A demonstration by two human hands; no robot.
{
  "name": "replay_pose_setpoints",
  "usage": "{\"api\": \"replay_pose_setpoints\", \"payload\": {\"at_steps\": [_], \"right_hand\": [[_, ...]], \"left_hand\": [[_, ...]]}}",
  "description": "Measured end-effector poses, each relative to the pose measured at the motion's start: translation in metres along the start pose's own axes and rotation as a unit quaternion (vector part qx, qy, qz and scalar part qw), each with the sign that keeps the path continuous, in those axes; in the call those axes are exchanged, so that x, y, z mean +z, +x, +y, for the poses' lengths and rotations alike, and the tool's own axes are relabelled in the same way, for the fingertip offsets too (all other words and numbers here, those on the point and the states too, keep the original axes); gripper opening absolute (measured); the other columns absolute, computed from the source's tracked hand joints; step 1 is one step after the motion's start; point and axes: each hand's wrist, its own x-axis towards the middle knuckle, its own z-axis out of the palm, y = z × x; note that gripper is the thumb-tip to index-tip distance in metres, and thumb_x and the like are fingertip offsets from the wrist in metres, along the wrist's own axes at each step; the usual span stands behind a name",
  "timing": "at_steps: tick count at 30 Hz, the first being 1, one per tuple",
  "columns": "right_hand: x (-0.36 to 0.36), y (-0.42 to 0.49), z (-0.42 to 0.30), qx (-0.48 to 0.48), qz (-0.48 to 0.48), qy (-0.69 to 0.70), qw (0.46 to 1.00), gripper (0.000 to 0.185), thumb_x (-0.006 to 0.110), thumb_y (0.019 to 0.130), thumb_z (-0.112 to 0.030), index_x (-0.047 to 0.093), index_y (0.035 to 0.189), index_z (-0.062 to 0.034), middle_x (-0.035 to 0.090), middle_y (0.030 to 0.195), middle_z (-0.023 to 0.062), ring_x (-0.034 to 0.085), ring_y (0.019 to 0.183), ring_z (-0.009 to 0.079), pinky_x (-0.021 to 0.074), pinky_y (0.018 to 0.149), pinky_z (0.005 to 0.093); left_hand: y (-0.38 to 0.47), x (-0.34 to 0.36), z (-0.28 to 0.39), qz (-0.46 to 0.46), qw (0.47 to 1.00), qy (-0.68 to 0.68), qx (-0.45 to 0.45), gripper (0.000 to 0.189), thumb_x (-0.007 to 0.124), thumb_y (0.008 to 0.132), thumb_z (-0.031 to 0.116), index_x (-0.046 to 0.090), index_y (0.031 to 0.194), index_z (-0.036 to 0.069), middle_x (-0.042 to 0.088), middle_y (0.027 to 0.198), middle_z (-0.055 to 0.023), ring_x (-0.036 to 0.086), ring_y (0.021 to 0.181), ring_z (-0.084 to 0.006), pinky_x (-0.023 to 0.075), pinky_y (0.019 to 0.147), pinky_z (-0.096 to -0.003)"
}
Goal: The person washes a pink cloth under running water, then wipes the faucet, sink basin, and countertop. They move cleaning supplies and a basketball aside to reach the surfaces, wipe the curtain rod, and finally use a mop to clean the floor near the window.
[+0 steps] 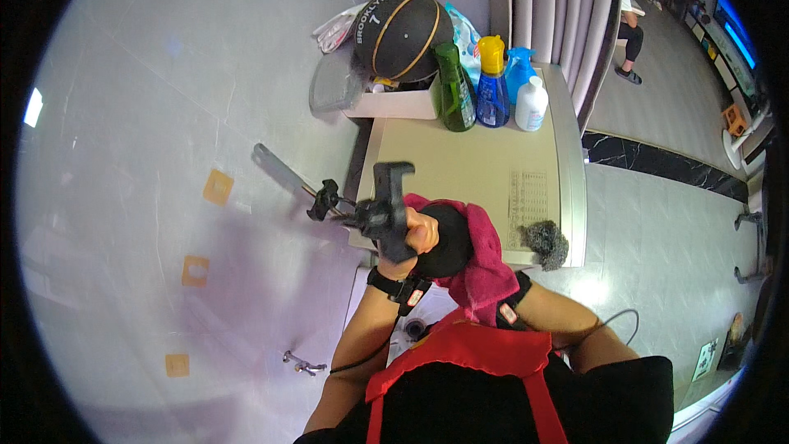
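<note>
My left hand is closed around a black stand with a phone-type clamp. Beside the clamp are a black knob and a rod with a grey end, pointing up and left. A black round disc, apparently the stand's base, is just right of my left fist. Against its right side lies a magenta cloth, draped down towards my chest. My right forearm reaches in under this cloth; the cloth and disc hide my right hand, so its grip does not show.
A washing-machine-like cabinet top holds a dark scouring pad, a green bottle, a blue bottle with yellow cap, a white bottle and a basketball over a bin. A wall tap protrudes at lower left. Another person's leg shows beyond the curtain.
</note>
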Motion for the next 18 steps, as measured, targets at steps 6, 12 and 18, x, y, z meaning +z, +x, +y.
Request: {"api": "replay_pose_setpoints", "payload": {"at_steps": [6, 12, 18], "right_hand": [[-0.026, -0.008, -0.050, 0.133, 0.047, 0.252, 0.957, 0.032, 0.044, 0.095, -0.031, 0.056, 0.110, -0.0044, 0.063, 0.105, 0.0090, 0.061, 0.094, 0.0210, 0.0492, 0.087, 0.0361], [-0.051, -0.014, -0.085, 0.110, 0.189, 0.233, 0.948, 0.032, 0.049, 0.092, -0.029, 0.057, 0.111, -0.0043, 0.064, 0.105, 0.0091, 0.062, 0.094, 0.0233, 0.0504, 0.085, 0.0364], [-0.041, 0.007, -0.112, 0.118, 0.221, 0.216, 0.944, 0.038, 0.052, 0.089, -0.036, 0.055, 0.114, -0.0067, 0.062, 0.109, 0.0107, 0.060, 0.097, 0.0265, 0.0495, 0.086, 0.0389]], "left_hand": [[0.020, -0.034, -0.040, 0.151, 0.980, 0.125, -0.042, 0.024, 0.052, 0.094, 0.017, 0.043, 0.074, 0.006, 0.040, 0.052, -0.0011, 0.038, 0.046, -0.0120, 0.0369, 0.046, -0.0274], [0.063, -0.069, -0.053, 0.174, 0.875, 0.357, -0.276, 0.030, 0.061, 0.088, 0.030, 0.061, 0.075, 0.002, 0.061, 0.071, -0.0036, 0.046, 0.047, -0.0090, 0.0364, 0.045, -0.0234], [0.098, -0.113, -0.068, 0.246, 0.847, 0.375, -0.287, 0.034, 0.064, 0.085, 0.032, 0.061, 0.084, -0.001, 0.062, 0.075, -0.0064, 0.057, 0.048, -0.0105, 0.0452, 0.044, -0.0214]]}}
